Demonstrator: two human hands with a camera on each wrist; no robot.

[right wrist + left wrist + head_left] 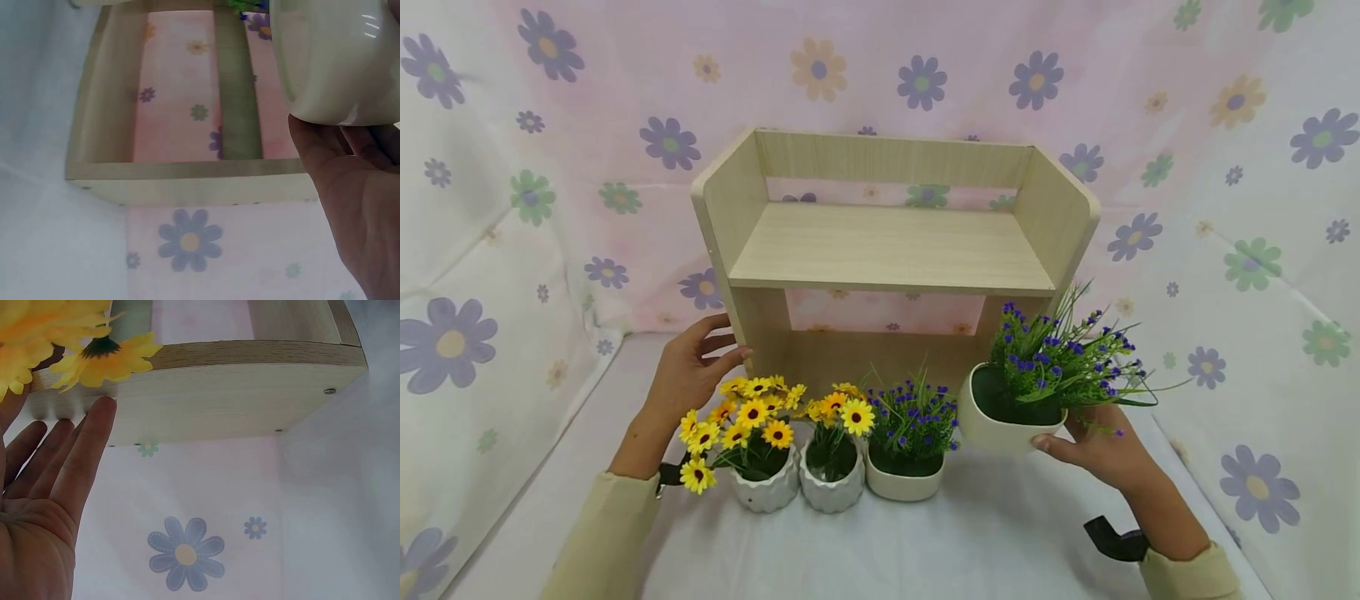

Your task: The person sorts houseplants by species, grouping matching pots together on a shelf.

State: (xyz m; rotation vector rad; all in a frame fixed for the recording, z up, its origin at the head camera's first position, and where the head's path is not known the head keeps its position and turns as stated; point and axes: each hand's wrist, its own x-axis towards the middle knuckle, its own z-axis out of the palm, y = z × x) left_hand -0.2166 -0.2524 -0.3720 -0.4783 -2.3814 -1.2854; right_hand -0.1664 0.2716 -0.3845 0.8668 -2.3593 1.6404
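My right hand (1108, 446) grips a cream oval pot (1011, 421) of purple flowers and long grass blades (1060, 358), raised and tilted in front of the shelf's right side. In the right wrist view, the fingers (319, 147) lie under the glossy pot (350, 69). At the left, my other hand (688, 371) touches the side panel of a two-tier wooden shelf (891, 246), its thumb near the front edge. Seen from the left wrist, nearly straight fingers (87, 453) rest against that panel (206, 400).
Before the shelf stand two white scalloped pots (767, 487) (832, 483) with yellow flowers (752, 412) and a second cream pot (906, 483) with purple ones. A white cloth (850, 558) covers the table. Flower-print fabric (880, 50) hangs behind and at both sides.
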